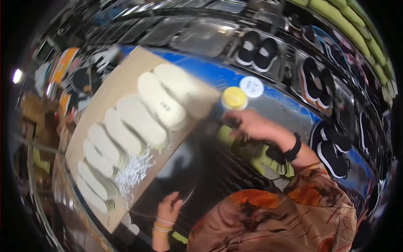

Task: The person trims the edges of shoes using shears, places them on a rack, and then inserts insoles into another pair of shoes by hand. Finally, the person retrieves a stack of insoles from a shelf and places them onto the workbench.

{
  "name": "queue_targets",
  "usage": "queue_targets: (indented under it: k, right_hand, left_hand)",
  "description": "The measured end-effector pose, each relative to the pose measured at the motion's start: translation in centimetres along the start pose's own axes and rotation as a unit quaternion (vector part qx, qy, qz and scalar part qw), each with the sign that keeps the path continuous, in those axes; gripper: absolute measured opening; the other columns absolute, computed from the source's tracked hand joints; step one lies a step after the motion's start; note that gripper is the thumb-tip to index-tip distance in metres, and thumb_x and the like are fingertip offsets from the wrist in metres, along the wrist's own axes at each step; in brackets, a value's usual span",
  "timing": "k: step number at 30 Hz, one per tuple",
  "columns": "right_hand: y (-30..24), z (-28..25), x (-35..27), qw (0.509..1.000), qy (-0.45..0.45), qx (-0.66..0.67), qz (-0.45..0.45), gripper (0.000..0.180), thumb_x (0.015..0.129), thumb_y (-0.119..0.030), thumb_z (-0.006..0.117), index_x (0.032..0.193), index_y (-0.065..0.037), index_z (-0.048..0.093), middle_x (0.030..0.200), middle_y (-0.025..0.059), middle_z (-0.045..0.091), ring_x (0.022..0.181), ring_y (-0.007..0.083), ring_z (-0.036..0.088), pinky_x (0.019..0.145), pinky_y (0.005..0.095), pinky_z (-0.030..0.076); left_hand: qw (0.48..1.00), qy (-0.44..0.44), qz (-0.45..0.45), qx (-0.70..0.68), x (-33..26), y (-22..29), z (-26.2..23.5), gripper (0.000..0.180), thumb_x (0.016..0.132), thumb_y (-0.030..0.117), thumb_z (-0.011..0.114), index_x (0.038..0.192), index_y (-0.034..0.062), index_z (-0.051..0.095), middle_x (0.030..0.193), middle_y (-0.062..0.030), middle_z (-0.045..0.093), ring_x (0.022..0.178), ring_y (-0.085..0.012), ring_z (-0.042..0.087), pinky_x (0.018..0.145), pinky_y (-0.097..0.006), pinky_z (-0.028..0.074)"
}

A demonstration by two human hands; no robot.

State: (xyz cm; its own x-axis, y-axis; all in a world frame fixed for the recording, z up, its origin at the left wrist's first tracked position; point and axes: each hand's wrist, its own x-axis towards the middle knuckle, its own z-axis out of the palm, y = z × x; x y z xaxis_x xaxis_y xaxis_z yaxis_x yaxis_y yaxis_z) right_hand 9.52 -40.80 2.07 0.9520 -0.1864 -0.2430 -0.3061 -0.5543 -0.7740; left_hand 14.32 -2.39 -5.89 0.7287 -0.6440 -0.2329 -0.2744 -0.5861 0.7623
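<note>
My right hand [255, 125] reaches over the blue table edge, blurred, with bent fingers close to a small round tub with a yellow top [234, 98]. Whether those fingers touch the tub or hold anything is not clear. Beside the tub lies a white round lid [252, 87]. Low in the view, my left hand [169, 206] has loosely bent fingers, some apart, and nothing visible in them. It is near a pile of small white strips [133, 173] on a brown board [126, 71]. Stacks of pale shoe insoles [140, 122] lie in rows across that board.
Black slip-on shoes [257, 51] sit on metal trays at the back, with further dark shoes [333, 157] at the right. A blue tabletop [184, 63] runs behind the board. Green padded rolls [357, 21] hang at the upper right. A metal rail [79, 201] crosses the left.
</note>
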Motion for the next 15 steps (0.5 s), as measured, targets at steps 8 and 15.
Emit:
queue_targets:
  k: [8,15]
  right_hand:
    - [11.0,-16.4,9.8,0.859,0.417,-0.292,0.056,0.075,0.069,-0.005,0.055,0.134,-0.023,0.025,0.096,0.0216,0.059,0.089,0.0397,0.056,0.075,0.0459,0.044]
    - [24.4,-21.8,21.0,0.919,0.269,-0.287,-0.024,0.059,0.081,-0.004,0.046,0.136,-0.016,0.029,0.13,0.0145,0.044,0.115,0.0305,0.046,0.092,0.0358,0.037]
  left_hand:
    - [0.945,0.02,-0.053,0.323,0.6,-2.4,6.3,0.029,0.076,0.033,0.062,0.093,0.009,0.061,0.083,-0.0104,0.063,0.072,-0.0293,0.061,0.062,-0.039,0.049]
    - [0.956,0.019,-0.048,0.288,2.1,-0.5,6.0,0.045,0.078,0.05,0.053,0.085,0.0058,0.057,0.08,-0.014,0.06,0.073,-0.0326,0.059,0.062,-0.042,0.048]
